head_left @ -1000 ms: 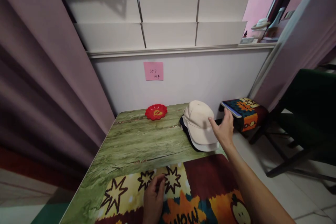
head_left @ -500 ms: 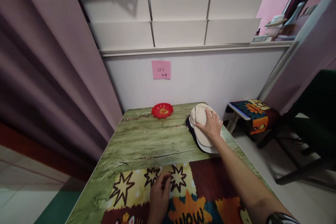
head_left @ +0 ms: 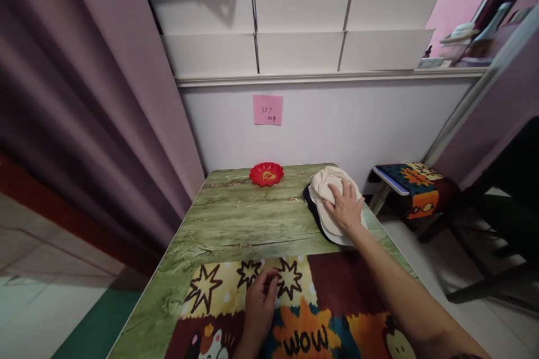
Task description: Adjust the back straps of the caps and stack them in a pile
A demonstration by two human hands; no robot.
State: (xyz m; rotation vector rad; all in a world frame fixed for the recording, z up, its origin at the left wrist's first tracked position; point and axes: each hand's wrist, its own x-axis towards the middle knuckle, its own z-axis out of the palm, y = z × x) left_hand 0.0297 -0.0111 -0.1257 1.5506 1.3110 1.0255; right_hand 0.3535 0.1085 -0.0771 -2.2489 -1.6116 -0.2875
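Observation:
A stack of baseball caps (head_left: 330,179) lies at the right of the green wood-patterned table (head_left: 236,224). The top cap is cream; a paler brim and a black one stick out below it. My right hand (head_left: 346,206) rests on the cream cap's crown, fingers spread. Nearer to me, my left hand (head_left: 261,294) is over the patterned cloth mat (head_left: 337,280), loosely curled with a gap between thumb and fingers, and nothing shows in it. Its palm is partly hidden.
A red scalloped dish (head_left: 266,174) stands at the table's back edge. Behind is a white wall with a pink note (head_left: 268,110). A purple curtain (head_left: 126,95) hangs on the left. To the right are a stool (head_left: 415,185) with a matching cloth and a dark chair (head_left: 501,219).
The view has shifted slightly, moving the scene a little rightward. My right hand has flattened and spread its fingers more on the cap. My left hand looks nearly unchanged.

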